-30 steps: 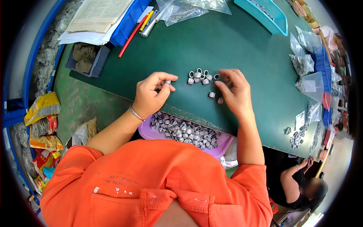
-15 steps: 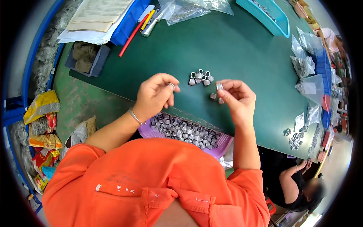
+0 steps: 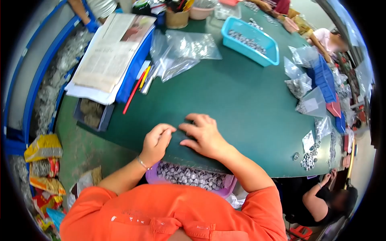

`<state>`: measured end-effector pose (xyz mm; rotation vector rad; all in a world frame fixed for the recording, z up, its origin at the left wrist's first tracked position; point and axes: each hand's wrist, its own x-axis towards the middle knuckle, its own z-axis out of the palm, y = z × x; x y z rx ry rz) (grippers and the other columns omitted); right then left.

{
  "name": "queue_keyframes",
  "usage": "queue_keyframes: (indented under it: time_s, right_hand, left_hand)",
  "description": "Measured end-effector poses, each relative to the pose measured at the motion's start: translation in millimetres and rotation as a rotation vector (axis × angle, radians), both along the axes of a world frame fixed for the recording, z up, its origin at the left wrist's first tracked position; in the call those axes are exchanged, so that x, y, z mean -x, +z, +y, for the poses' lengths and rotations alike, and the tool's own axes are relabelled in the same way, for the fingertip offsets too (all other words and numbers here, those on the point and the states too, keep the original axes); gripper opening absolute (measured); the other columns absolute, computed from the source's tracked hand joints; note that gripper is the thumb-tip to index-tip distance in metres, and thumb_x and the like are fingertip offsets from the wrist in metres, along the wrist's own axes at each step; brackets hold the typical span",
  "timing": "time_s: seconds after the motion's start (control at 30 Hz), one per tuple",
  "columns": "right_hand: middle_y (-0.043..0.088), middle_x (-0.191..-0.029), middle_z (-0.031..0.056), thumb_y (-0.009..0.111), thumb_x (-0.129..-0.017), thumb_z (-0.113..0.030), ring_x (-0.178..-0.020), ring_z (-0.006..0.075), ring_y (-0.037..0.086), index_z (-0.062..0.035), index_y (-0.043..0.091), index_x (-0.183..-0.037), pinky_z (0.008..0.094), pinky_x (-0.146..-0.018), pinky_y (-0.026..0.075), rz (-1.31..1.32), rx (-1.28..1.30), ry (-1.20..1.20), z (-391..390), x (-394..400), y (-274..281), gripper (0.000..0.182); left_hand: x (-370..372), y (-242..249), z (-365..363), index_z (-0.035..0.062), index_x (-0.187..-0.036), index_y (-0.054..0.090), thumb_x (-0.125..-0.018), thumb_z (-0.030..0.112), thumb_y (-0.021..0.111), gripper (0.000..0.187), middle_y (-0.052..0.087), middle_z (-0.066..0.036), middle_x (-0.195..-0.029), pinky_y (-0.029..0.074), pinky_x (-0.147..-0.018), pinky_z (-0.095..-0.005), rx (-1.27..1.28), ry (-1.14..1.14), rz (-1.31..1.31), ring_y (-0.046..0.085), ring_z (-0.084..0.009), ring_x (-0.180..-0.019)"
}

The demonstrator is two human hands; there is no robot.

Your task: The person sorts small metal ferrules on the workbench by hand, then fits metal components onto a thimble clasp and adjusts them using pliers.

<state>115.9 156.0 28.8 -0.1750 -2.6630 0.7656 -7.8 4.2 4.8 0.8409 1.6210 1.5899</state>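
Observation:
My left hand is closed above the table's near edge, thumb pressed to the curled fingers; whatever they may hold is hidden. Just right of it, my right hand is held low over the green tabletop, palm down, fingers bent and thumb apart. What lies beneath that palm cannot be seen. Below both hands, against my body, a purple basket holds many short grey metal rings.
A turquoise bin of small metal parts stands at the back. Papers, pens and plastic bags lie at the left. Bagged parts line the right edge. A co-worker sits at the lower right.
My right hand has come left beside my left hand and turned palm down. The metal ring it pinched and the small pile of rings no longer show. The camera view has shifted.

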Motion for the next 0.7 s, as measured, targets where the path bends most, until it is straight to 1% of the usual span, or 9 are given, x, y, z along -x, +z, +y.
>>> queue_keyframes:
  time_s: [0.03, 0.07, 0.1, 0.17, 0.2, 0.33, 0.5, 0.63, 0.7]
  right_hand:
    - [0.052, -0.106, 0.0093, 0.069, -0.07, -0.02, -0.1, 0.0306, 0.048, -0.0123, 0.062, -0.099, 0.0445, -0.083, 0.038, -0.054, -0.021, 0.054, 3.6, 1.8, -3.3, 0.031]
    - [0.052, -0.099, 0.0093, 0.07, -0.07, -0.019, -0.093, 0.0296, 0.049, -0.0103, 0.061, -0.093, 0.0419, -0.08, 0.04, -0.034, -0.031, 0.085, 8.1, 5.3, -5.3, 0.026]
    - [0.052, -0.099, 0.0093, 0.07, -0.07, -0.019, -0.093, 0.0296, 0.049, -0.0103, 0.061, -0.093, 0.0419, -0.08, 0.04, -0.032, -0.048, 0.063, 14.3, 9.1, -9.0, 0.026]
    - [0.05, -0.094, 0.0096, 0.07, -0.07, -0.016, -0.086, 0.0286, 0.05, -0.0086, 0.058, -0.085, 0.0386, -0.075, 0.042, 0.036, 0.051, 0.189, 28.4, 15.5, -17.1, 0.021]
    - [0.05, -0.09, 0.0102, 0.07, -0.069, -0.016, -0.081, 0.0282, 0.05, -0.0076, 0.055, -0.079, 0.0361, -0.072, 0.044, 0.097, 0.027, 0.232, 34.8, 18.5, -17.5, 0.02]
    - [0.051, -0.085, 0.0095, 0.07, -0.07, -0.015, -0.076, 0.0284, 0.05, -0.007, 0.052, -0.076, 0.0359, -0.07, 0.043, 0.161, -0.018, 0.329, 51.7, 25.0, -24.0, 0.021]
    - [0.05, -0.082, 0.0109, 0.066, -0.068, -0.015, -0.076, 0.0287, 0.049, -0.0056, 0.05, -0.071, 0.037, -0.07, 0.043, 0.184, -0.036, 0.256, 54.3, 28.7, -26.4, 0.019]
    - [0.05, -0.082, 0.011, 0.065, -0.068, -0.015, -0.076, 0.0287, 0.049, -0.005, 0.051, -0.072, 0.0375, -0.07, 0.044, 0.176, -0.057, 0.227, 55.8, 27.3, -23.9, 0.018]
    - [0.05, -0.082, 0.0111, 0.065, -0.068, -0.016, -0.075, 0.0284, 0.05, -0.0047, 0.05, -0.072, 0.0371, -0.07, 0.044, 0.154, -0.079, 0.224, 52.4, 26.9, -25.4, 0.018]
  left_hand:
    - [-0.7, 0.9, -1.9, 0.0017, -0.093, 0.056, -0.092, 0.01, 0.046, 0.014, 0.043, 0.004, -0.06, 0.03, -0.046, -0.0183, 0.009, 0.025, -0.074, 0.037, -0.0022, -0.051]
    - [-2.5, 1.6, -2.5, 0.0009, -0.092, 0.057, -0.091, 0.01, 0.047, 0.014, 0.045, 0.003, -0.06, 0.033, -0.047, -0.0194, 0.018, 0.047, -0.051, 0.04, -0.0034, -0.051]
    - [-4.0, 1.5, -2.7, 0.0009, -0.092, 0.057, -0.091, 0.01, 0.047, 0.014, 0.045, 0.003, -0.06, 0.033, -0.047, -0.0194, 0.001, 0.025, -0.048, 0.04, -0.0034, -0.051]
    - [-7.6, -0.7, -4.2, 0.0002, -0.091, 0.058, -0.09, 0.009, 0.048, 0.014, 0.047, 0.002, -0.06, 0.035, -0.048, -0.0203, 0.006, 0.052, 0.208, 0.042, -0.0043, -0.052]
    - [-7.3, -1.9, -5.2, 0.0002, -0.091, 0.058, -0.09, 0.008, 0.048, 0.013, 0.048, 0.001, -0.06, 0.036, -0.048, -0.0205, 0.017, 0.042, 0.286, 0.043, -0.0043, -0.052]
    - [-8.0, -0.4, -5.7, 0.0005, -0.091, 0.058, -0.09, 0.007, 0.047, 0.013, 0.048, 0.002, -0.06, 0.034, -0.047, -0.0202, 0.022, 0.045, 0.224, 0.042, -0.0041, -0.051]
    - [-6.6, -6.0, -6.4, -0.0001, -0.095, 0.055, -0.091, 0.007, 0.043, 0.014, 0.046, 0.001, -0.059, 0.033, -0.046, -0.0197, -0.034, 0.034, 0.276, 0.04, -0.0043, -0.05]
    - [-8.7, -10.5, -8.9, -0.0011, -0.101, 0.052, -0.092, 0.006, 0.04, 0.016, 0.044, 0.001, -0.06, 0.033, -0.047, -0.02, -0.095, 0.034, 0.156, 0.04, -0.0054, -0.051]
    - [-8.8, -16.7, -9.2, -0.001, -0.104, 0.05, -0.092, 0.005, 0.041, 0.017, 0.047, -0.001, -0.067, 0.035, -0.049, -0.0206, -0.126, 0.079, 0.283, 0.041, -0.0065, -0.054]
